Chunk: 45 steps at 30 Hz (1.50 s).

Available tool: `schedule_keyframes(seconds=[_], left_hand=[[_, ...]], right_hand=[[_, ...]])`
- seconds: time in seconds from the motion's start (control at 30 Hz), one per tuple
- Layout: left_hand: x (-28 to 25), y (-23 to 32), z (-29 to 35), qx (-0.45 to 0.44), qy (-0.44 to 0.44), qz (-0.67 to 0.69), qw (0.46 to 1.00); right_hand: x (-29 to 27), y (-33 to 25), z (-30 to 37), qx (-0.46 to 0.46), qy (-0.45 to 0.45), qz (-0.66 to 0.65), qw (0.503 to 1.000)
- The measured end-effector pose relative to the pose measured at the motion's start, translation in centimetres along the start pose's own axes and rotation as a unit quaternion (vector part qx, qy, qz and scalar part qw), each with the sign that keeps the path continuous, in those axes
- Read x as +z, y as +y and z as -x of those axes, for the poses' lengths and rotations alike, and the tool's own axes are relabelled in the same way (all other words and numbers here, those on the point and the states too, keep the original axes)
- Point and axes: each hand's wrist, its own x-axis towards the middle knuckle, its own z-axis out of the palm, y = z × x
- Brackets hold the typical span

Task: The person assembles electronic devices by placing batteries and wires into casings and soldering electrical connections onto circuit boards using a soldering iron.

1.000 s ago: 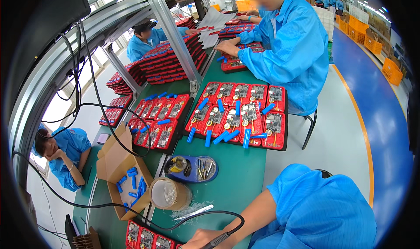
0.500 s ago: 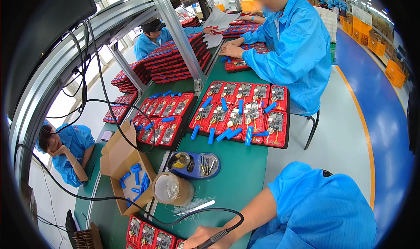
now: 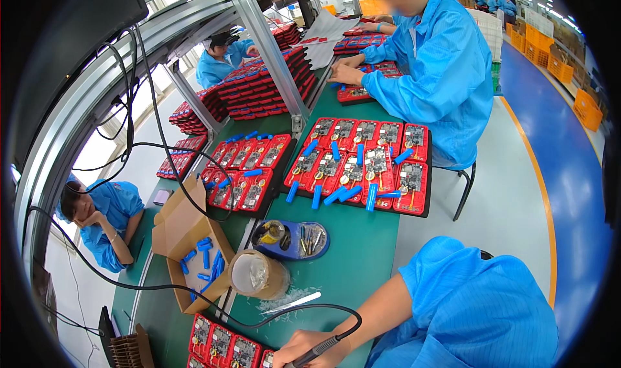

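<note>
My right hand (image 3: 305,348) is at the lower edge, closed round the black handle of a soldering iron (image 3: 318,352); the iron's tip is out of the picture. Its black cable (image 3: 259,326) loops away to the left. Right beside the hand lie red trays with circuit boards (image 3: 221,347), partly cut off by the lower edge. White tweezers (image 3: 294,302) rest on the green bench just beyond the hand, among thin clear scraps. My left hand does not show.
Beyond stand a tub (image 3: 259,275), a blue iron stand (image 3: 291,240) and a cardboard box (image 3: 187,264) of blue cylinders. Farther off lie red board trays (image 3: 362,167). A metal post (image 3: 268,51) rises from the bench. Co-workers in blue sit ahead and at left.
The whole view has shifted slightly. My right hand keeps its hold on the soldering iron. The far co-worker behind the stacked trays has drawn an outstretched hand back.
</note>
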Motion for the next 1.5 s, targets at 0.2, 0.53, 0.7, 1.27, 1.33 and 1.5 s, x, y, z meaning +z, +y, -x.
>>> schedule_keyframes(seconds=[0.2,0.53,0.7,1.27,1.33,1.5], left_hand=[[-0.2,-0.1,-0.3,-0.035,-0.041,-0.009,0.999],[-0.8,1.6,-2.0,-0.134,-0.060,0.057,0.988],[-0.6,1.1,-0.6,-0.154,-0.067,0.037,0.985],[-0.8,-0.5,-1.3,-0.265,-0.124,0.103,0.951],[-0.8,-0.5,-1.2,-0.275,-0.134,0.103,0.947],[-1.0,0.0,-0.6,-0.275,-0.135,0.102,0.947]], right_hand=[[-0.3,0.1,0.1,0.026,-0.021,0.002,0.999],[-0.8,0.0,-0.5,-0.027,0.000,0.049,0.998],[-0.8,-0.2,-0.6,-0.023,-0.039,0.032,0.998],[-1.5,-0.5,1.5,-0.004,-0.100,0.015,0.995],[-1.4,-0.4,1.7,0.017,-0.147,0.011,0.989],[-0.6,-0.9,1.6,0.019,-0.152,0.007,0.988]])
